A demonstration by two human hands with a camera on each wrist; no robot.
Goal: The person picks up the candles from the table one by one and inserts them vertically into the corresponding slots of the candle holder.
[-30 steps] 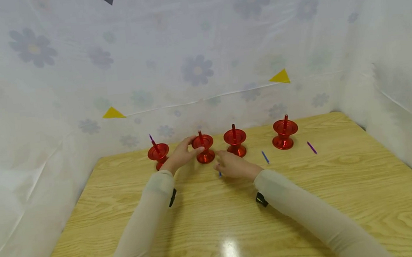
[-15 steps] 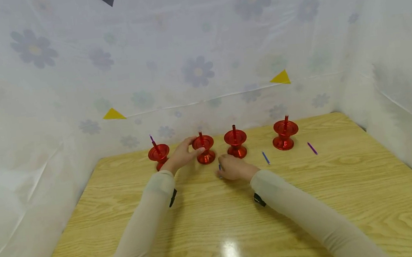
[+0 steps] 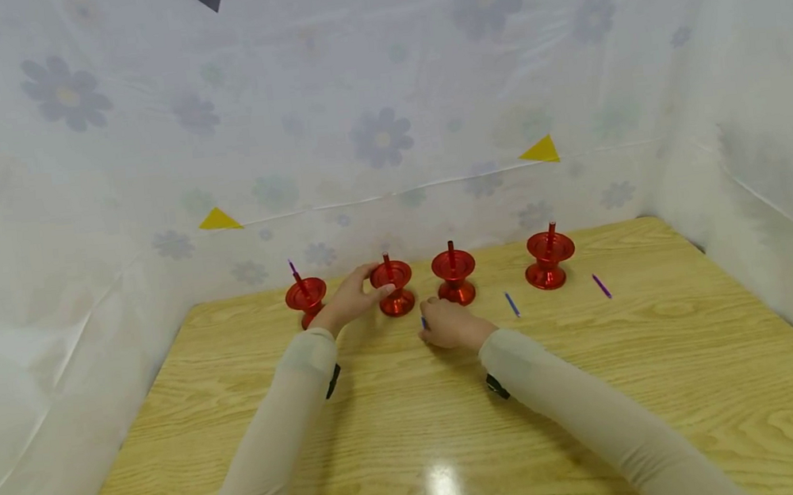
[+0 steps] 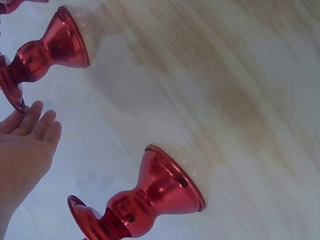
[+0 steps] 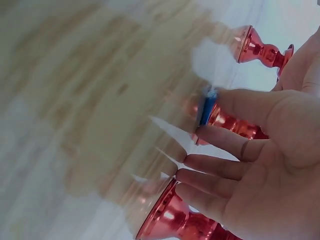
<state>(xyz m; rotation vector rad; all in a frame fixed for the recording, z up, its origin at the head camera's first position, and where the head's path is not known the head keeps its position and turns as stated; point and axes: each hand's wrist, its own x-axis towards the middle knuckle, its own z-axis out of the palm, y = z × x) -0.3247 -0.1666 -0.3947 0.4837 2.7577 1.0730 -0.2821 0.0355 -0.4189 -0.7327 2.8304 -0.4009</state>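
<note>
My left hand (image 3: 350, 301) holds the bowl of the second red candle holder (image 3: 397, 303) from its left, thumb in front and fingers at the back rim. In the left wrist view its fingertips (image 4: 37, 107) meet that holder's rim. Close over the table, right of this holder's foot, my right hand (image 3: 449, 326) pinches a thin blue candle (image 5: 206, 107) between thumb and index finger, the other fingers extended. The leftmost red candle holder (image 3: 305, 292) carries a purple candle (image 3: 291, 265) in its upright tube.
Two more red candle holders, one mid-right (image 3: 453, 266) and one far right (image 3: 549, 249), stand in the same row. Another blue candle (image 3: 512, 304) and a purple candle (image 3: 602, 286) lie on the wooden table (image 3: 386, 440). A flowered white sheet (image 3: 380, 74) hangs behind.
My right hand has drawn slightly back toward me, its thumb and index finger coming together on the blue candle. The left hand stays at the second holder.
</note>
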